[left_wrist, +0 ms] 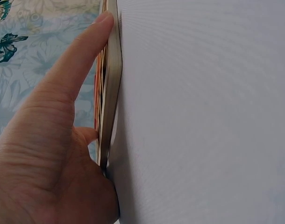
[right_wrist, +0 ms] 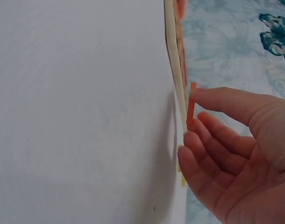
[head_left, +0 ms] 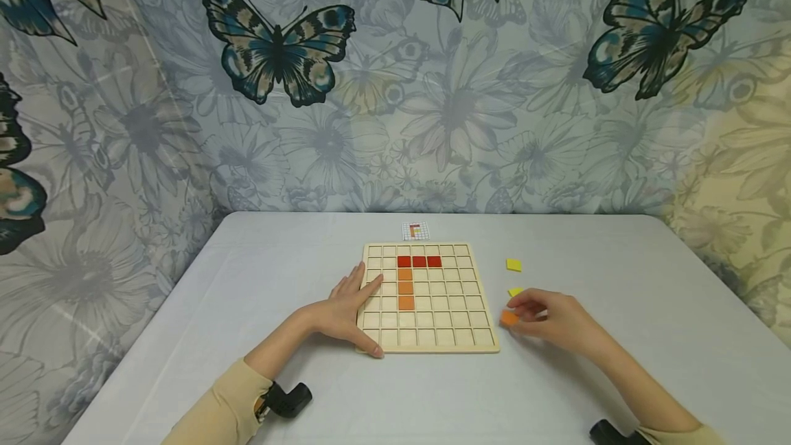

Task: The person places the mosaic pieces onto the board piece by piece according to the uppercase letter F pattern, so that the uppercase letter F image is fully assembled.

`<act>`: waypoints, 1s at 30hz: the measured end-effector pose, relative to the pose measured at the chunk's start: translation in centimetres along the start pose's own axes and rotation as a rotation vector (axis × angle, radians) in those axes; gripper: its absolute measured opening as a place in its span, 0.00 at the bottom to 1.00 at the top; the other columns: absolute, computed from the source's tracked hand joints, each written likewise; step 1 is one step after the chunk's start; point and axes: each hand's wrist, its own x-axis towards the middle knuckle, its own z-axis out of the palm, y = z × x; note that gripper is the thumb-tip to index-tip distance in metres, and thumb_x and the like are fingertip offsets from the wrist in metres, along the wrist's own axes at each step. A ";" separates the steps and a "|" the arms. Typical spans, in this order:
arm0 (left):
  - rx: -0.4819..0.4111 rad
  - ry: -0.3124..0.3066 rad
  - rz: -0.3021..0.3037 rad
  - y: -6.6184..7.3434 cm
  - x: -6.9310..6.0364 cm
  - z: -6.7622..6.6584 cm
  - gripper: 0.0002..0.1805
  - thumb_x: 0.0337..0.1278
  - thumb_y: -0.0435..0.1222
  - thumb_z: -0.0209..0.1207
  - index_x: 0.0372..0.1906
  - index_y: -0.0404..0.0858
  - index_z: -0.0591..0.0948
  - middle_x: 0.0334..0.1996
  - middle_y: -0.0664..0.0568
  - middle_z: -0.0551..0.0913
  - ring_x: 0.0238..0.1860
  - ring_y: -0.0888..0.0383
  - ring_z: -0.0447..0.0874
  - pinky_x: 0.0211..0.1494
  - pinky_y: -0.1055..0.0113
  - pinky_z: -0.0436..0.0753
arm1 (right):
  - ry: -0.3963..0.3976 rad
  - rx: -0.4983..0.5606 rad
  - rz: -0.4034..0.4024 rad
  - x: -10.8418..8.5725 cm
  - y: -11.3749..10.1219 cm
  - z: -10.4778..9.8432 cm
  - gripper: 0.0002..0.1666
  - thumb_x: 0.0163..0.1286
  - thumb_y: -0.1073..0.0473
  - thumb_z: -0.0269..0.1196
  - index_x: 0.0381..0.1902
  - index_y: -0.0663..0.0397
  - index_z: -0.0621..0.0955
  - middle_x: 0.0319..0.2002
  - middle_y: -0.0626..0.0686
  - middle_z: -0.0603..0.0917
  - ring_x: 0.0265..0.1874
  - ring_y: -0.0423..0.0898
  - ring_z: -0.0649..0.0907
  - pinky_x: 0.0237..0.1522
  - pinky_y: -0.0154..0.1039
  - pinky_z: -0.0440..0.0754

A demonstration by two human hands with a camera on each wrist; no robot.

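A wooden grid board (head_left: 441,335) lies flat on the table, with three red tiles (head_left: 419,261) in a row and three orange tiles (head_left: 405,288) in a column under the leftmost red one. My left hand (head_left: 342,309) rests spread on the board's left edge, its thumb at the near left corner; the left wrist view shows the thumb (left_wrist: 81,56) along the board's side. Just right of the board, my right hand (head_left: 556,320) pinches an orange tile (right_wrist: 191,103) between thumb and fingers, raised off the tabletop in the right wrist view.
Two yellow tiles lie right of the board: a farther one (head_left: 513,264) and a nearer one (head_left: 514,292) partly behind my right hand. A small printed pattern card (head_left: 415,231) lies beyond the board's far edge. White cloth (head_left: 296,246) covers the table, which meets a butterfly-patterned wall (head_left: 371,156).
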 end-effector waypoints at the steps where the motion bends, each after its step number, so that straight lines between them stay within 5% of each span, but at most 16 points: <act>1: 0.002 0.001 -0.001 0.0 0.0 0.0 0.72 0.30 0.61 0.76 0.79 0.44 0.45 0.76 0.39 0.25 0.76 0.49 0.21 0.74 0.46 0.35 | -0.002 0.004 -0.002 0.1 -0.1 0.1 0.19 0.55 0.54 0.74 0.44 0.52 0.84 0.34 0.44 0.83 0.36 0.42 0.81 0.36 0.33 0.79; 30: 0.015 -0.004 0.011 -0.1 0.1 0.0 0.72 0.31 0.60 0.76 0.79 0.43 0.45 0.76 0.38 0.26 0.76 0.48 0.21 0.74 0.48 0.34 | -0.096 0.142 -0.182 3.2 -4.1 3.9 0.15 0.56 0.60 0.74 0.40 0.56 0.83 0.32 0.46 0.82 0.33 0.41 0.80 0.37 0.33 0.80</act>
